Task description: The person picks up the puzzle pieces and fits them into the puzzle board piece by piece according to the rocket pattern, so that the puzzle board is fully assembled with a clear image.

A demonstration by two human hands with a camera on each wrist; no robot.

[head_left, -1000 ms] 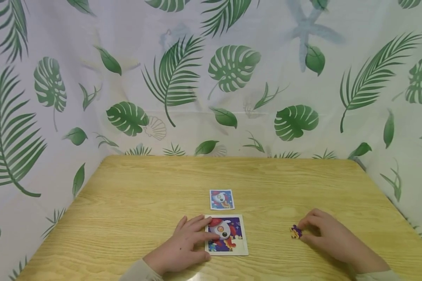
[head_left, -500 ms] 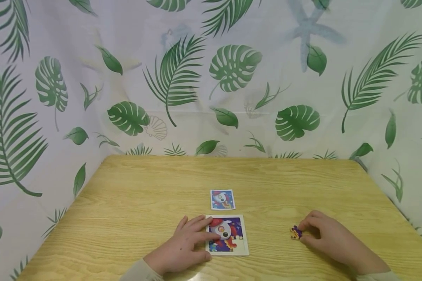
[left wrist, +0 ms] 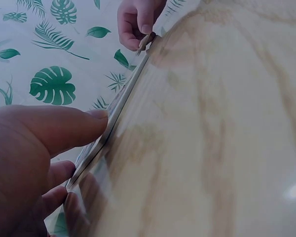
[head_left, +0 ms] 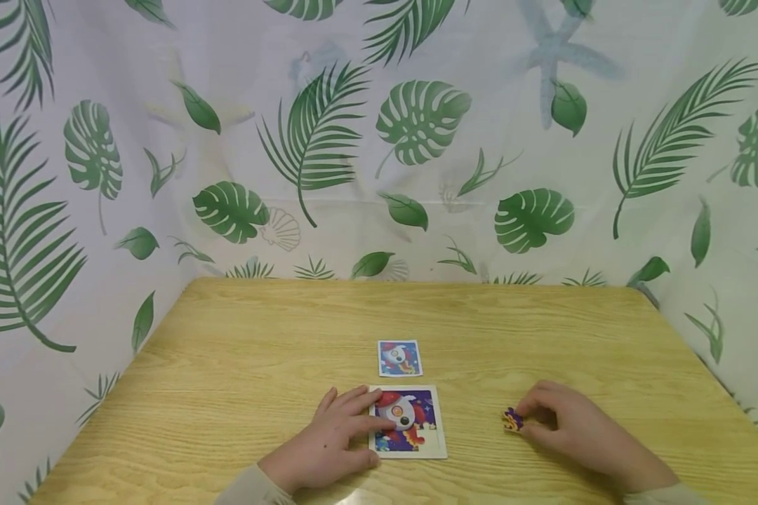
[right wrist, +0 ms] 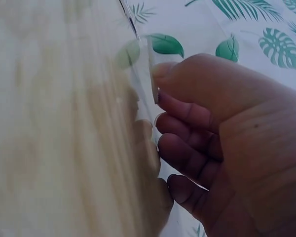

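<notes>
Fingers spread, my left hand point(head_left: 335, 442) rests over the left side of a white-framed jigsaw puzzle point(head_left: 441, 438) with a rocket picture. A pale gap shows at its lower right. To the right of the puzzle, my right hand point(head_left: 575, 431) pinches a purple and orange puzzle piece point(head_left: 512, 420) between thumb and fingers, low over the table. The right wrist view shows that puzzle piece point(right wrist: 153, 74) edge-on at the thumb tip. In the left wrist view, my left thumb point(left wrist: 74, 128) lies at the edge of the puzzle, seen very flat.
A small picture card point(head_left: 400, 358) with the same rocket lies just behind the puzzle. The wood-grain table point(head_left: 259, 337) reaches back to a white curtain point(head_left: 442, 238) printed with green leaves.
My right hand stays still at first, then shifts a little to the left with the puzzle piece in its pinch. The left hand and the puzzle keep their places.
</notes>
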